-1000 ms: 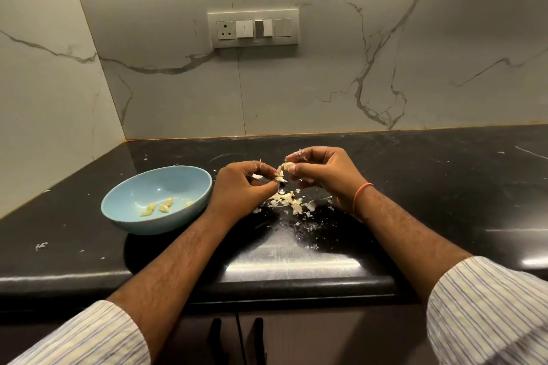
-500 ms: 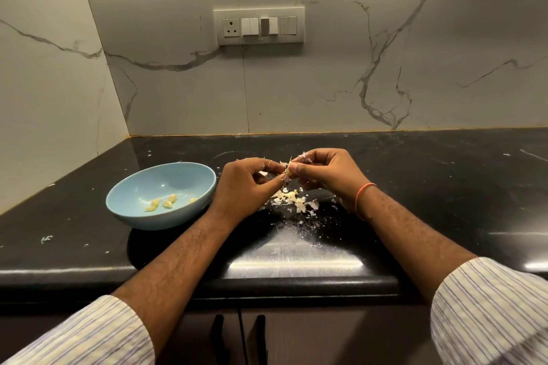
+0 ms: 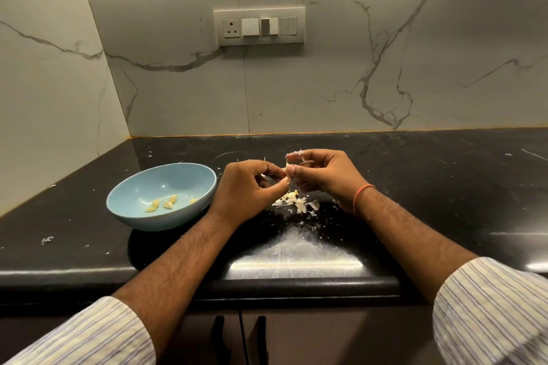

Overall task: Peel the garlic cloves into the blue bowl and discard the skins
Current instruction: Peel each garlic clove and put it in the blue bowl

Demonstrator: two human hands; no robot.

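Observation:
A blue bowl [image 3: 124, 210] sits on the black counter at the left and holds three peeled garlic cloves [image 3: 168, 203]. Just right of it, my left hand [image 3: 247, 191] and my right hand [image 3: 324, 176] meet fingertip to fingertip above the counter. Together they pinch a small garlic clove [image 3: 286, 168], mostly hidden by the fingers. A scrap of pale skin [image 3: 297, 153] sticks out above my right fingers. Below the hands lies a pile of garlic skins [image 3: 296, 203] with a yellowish piece in it.
Skin flakes are scattered over the black counter [image 3: 430, 187], mostly in front of the pile. The marble wall with a switch plate [image 3: 259, 27] stands behind, and another wall closes the left side. The counter's front edge [image 3: 267, 278] runs under my forearms, above cabinet handles.
My hands have drawn together: the fingertips now touch at the clove, where a small gap showed a second ago. The bowl and the skin pile stay where they were.

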